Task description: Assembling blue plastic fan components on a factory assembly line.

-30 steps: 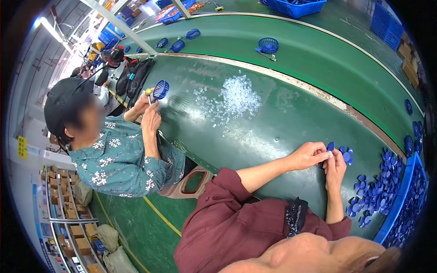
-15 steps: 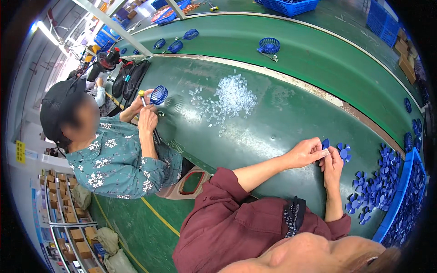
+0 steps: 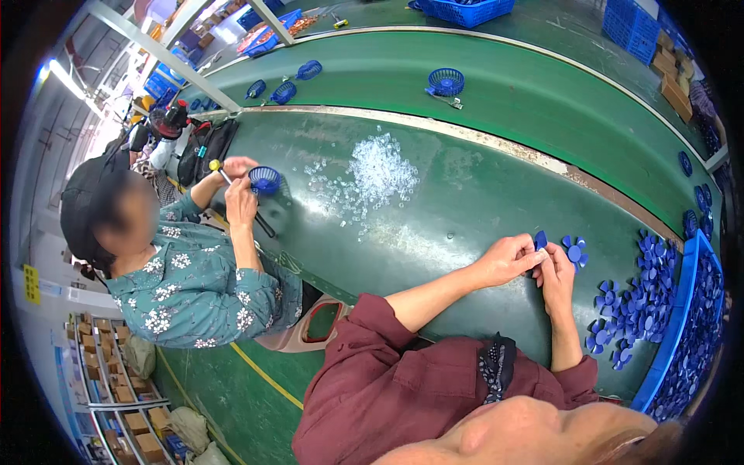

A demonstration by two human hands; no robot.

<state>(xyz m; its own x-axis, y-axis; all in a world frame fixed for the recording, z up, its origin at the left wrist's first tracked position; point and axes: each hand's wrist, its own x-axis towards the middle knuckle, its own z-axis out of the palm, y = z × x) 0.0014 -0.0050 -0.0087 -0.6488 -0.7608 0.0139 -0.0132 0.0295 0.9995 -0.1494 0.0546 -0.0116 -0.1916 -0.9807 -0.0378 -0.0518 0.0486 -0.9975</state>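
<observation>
Between the fingertips of both hands is a small blue fan blade (image 3: 540,239), one vane of it sticking up. My left hand (image 3: 505,261) pinches it from the left, and my right hand (image 3: 556,277) closes on it from the right. The fingers cover its hub, so any small part there is hidden. Just beyond my right hand lies another blue fan blade (image 3: 574,252) on the green table (image 3: 434,263). Many more blue fan blades (image 3: 637,291) are spread over the table to the right.
A blue crate (image 3: 649,380) full of fan blades stands at the right edge. Small clear pieces (image 3: 381,170) are heaped mid-table. At left a co-worker (image 3: 194,287) holds a blue cage (image 3: 265,180) and a screwdriver (image 3: 219,170). Beyond runs a green conveyor (image 3: 527,85) carrying blue cages (image 3: 446,80).
The view has shifted slightly. My hands keep their pinch on the fan blade, with little change in pose. The co-worker's cage has turned and sits lower, and one hand has come off it.
</observation>
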